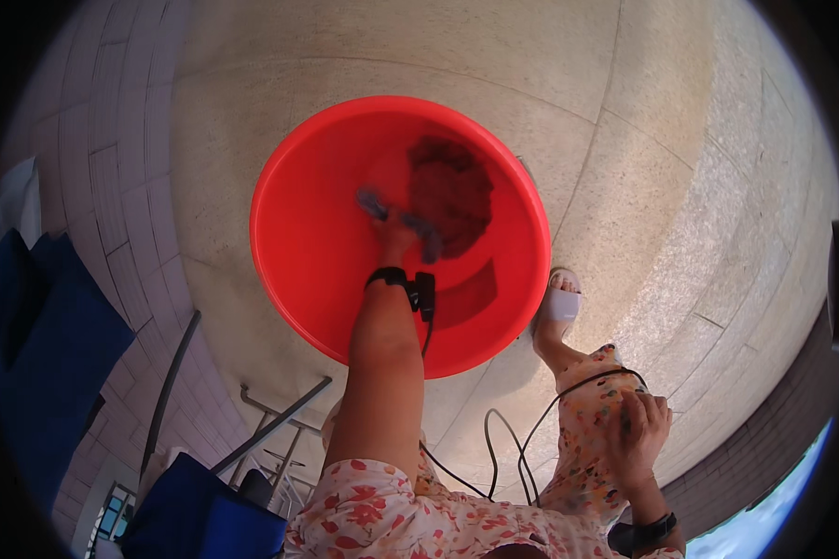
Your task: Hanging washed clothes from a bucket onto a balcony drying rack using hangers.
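A large red plastic tub [307,279] stands on the floor before me. My left hand [395,227] reaches down into it, closed around a blurred strip of grey cloth [370,201]. Beside that hand, against the tub's far right part, lies a dark, bunched heap of what looks like cloth [451,199]. My right hand [640,433] rests, fingers bent, on the floral trouser leg [587,419] near my knee. Whether it grips the fabric cannot be seen.
A black cable [528,454] loops between my legs and over the knee. Black straps circle both wrists; the left carries a small black device [425,297]. Metal rack bars [287,419] and dark blue fabric [56,314] stand left. My sandalled foot [563,305] is beside the tub.
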`<state>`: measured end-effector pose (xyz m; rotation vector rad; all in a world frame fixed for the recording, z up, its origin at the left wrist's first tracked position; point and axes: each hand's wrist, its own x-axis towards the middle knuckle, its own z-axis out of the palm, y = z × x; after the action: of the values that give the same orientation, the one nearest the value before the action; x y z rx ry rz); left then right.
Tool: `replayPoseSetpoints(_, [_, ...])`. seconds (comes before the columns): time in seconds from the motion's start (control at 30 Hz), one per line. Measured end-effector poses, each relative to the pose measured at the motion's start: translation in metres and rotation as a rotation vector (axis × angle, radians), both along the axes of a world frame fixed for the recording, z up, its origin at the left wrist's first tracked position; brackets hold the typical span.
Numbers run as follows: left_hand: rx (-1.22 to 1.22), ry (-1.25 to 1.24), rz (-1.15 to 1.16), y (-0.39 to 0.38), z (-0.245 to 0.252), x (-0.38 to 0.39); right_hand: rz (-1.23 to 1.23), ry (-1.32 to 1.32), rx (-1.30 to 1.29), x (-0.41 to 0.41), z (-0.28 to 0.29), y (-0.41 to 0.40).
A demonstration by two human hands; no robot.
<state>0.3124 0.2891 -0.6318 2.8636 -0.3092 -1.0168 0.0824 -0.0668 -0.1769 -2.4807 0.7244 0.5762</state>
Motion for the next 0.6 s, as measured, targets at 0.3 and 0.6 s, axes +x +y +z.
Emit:
replayPoseSetpoints(0.3, [-0.471, 0.312, 0.225, -0.161, 0.198, 0.067, 0.007, -0.028, 0.050, 0.002, 0.005, -0.006])
replayPoseSetpoints(0.6, [-0.040, 0.356, -0.139, -0.195, 0.233, 0.049, 0.007, 0.090, 0.082, -0.001, 0.003, -0.008])
